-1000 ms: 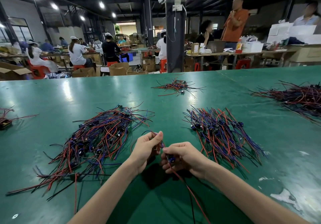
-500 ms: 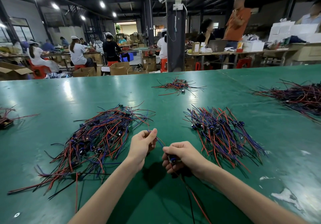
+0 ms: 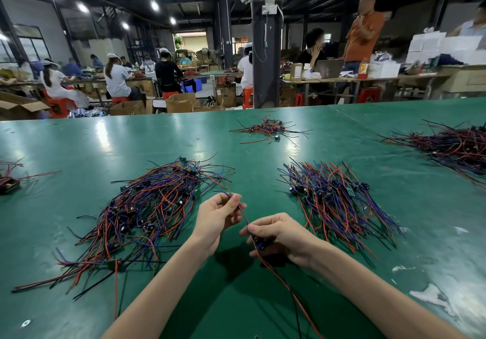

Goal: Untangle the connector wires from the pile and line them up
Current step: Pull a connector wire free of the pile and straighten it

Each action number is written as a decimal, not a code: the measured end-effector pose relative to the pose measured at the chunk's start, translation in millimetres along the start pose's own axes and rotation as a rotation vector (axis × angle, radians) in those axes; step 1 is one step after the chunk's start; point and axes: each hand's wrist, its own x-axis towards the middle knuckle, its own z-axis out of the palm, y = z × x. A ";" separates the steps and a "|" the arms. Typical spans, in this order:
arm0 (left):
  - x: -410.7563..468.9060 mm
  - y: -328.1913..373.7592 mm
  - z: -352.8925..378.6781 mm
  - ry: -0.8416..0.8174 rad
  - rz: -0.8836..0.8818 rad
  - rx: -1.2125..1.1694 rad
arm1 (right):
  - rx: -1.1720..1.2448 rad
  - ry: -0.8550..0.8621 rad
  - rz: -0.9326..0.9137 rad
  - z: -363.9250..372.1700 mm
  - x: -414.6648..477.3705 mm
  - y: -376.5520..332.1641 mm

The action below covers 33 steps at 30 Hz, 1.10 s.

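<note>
Our right hand [image 3: 278,236] pinches a connector wire [image 3: 243,213] at its small blue part (red and black leads trail toward us), and our left hand [image 3: 215,217] pinches its blue lead just beyond. Left of the grip lies the tangled pile [image 3: 147,207]; right of it, the lined-up wires [image 3: 339,202] rest on the green table [image 3: 79,141].

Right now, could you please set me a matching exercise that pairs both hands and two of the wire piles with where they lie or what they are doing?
Column one:
1. left hand
2. right hand
3. tangled pile
4. sorted pile

Column two:
A. lies right of the hands, wires roughly parallel
B. pinches the upper end of a blue wire
C. sprawls left of the hands
D. grips a small blue connector

Pairs: 1-B; 2-D; 3-C; 4-A
</note>
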 end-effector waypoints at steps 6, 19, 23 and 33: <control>-0.3 -1.0 -0.6 -0.015 0.040 0.062 | -0.004 0.032 0.009 -0.6 3.1 2.4; -2.4 -9.5 4.9 -0.173 0.103 0.314 | -0.154 0.268 -0.087 -0.1 9.6 7.3; -3.6 -14.1 6.0 -0.245 0.120 0.385 | -0.130 0.283 -0.076 -1.2 10.2 9.1; 5.3 -15.4 2.4 -0.143 0.190 0.609 | -0.446 0.335 -0.157 -1.0 14.9 11.5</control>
